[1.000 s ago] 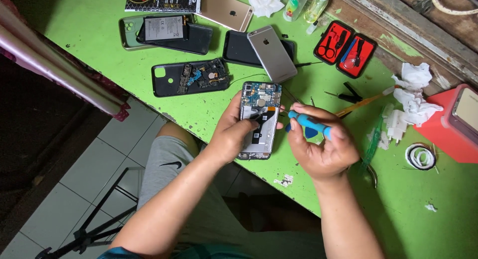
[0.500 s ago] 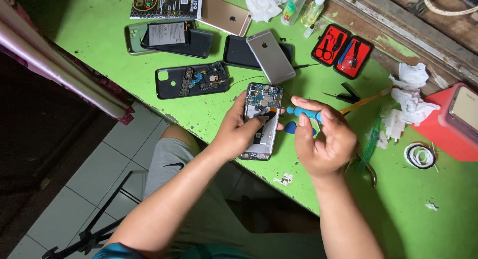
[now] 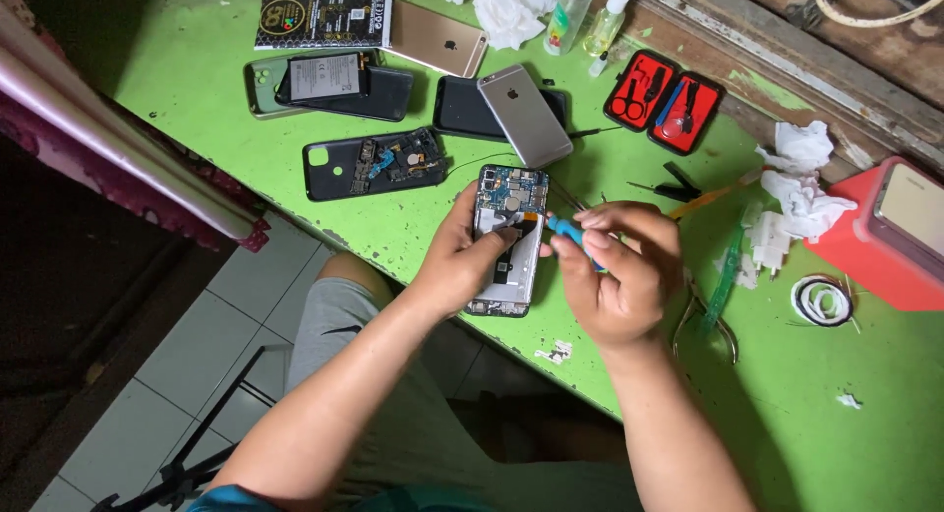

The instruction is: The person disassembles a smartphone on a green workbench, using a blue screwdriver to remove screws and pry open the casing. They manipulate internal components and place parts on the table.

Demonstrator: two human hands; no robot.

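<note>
An opened phone (image 3: 509, 239), its back removed and circuit board exposed, is gripped along its edge by the left hand (image 3: 462, 256), fingers curled beneath and the thumb laid across its face. A blue-handled screwdriver (image 3: 573, 235) is clasped in the closed right hand (image 3: 619, 271), its tip set against the phone's upper middle. The phone is held just above the green table (image 3: 836, 443), between both hands. Beyond the left hand a second dismantled phone (image 3: 374, 163) is laid flat. Beyond the right hand a red tool case (image 3: 664, 99) is lying open. Crumpled tissues (image 3: 801, 187) are seen further right.
</note>
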